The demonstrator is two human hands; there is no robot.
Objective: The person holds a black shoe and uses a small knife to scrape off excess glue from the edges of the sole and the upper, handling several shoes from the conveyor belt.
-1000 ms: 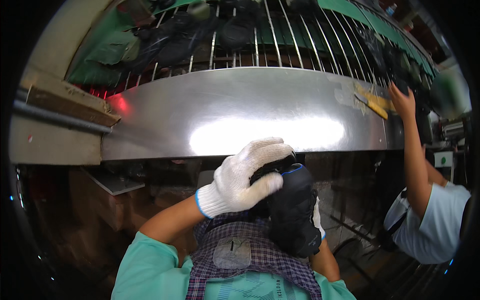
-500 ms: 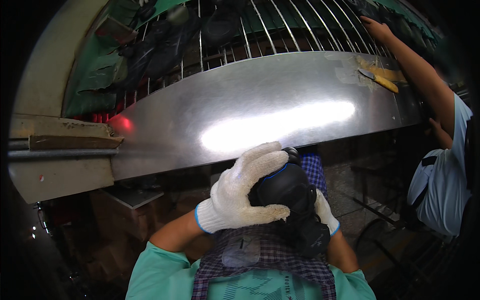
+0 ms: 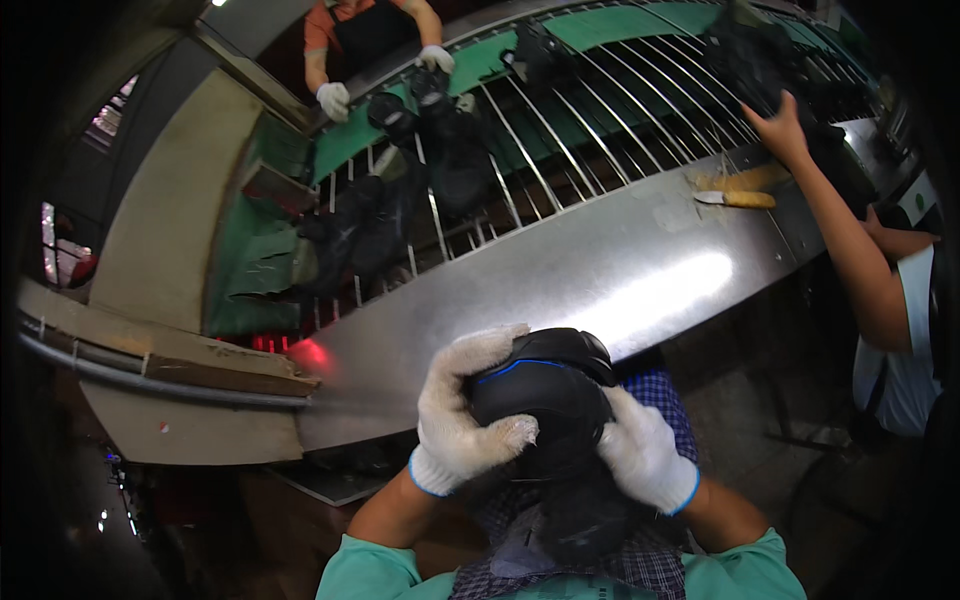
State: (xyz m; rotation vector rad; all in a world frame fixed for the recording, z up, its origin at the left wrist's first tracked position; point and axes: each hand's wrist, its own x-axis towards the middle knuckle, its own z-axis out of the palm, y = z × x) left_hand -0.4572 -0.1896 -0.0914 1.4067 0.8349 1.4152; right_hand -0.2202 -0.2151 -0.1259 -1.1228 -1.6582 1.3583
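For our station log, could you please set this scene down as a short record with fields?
Left hand: white-gloved hand, gripping the left side of a black shoe-like item
Right hand: white-gloved hand, on the item's right side
Item detail: thin blue line across its upper part
Surface ahead: shiny metal counter
On counter: knife with yellow handle, toward the right
Beyond counter: row of metal rods, dark pieces lying over some
Co-workers: gloved person across; bare hand at right
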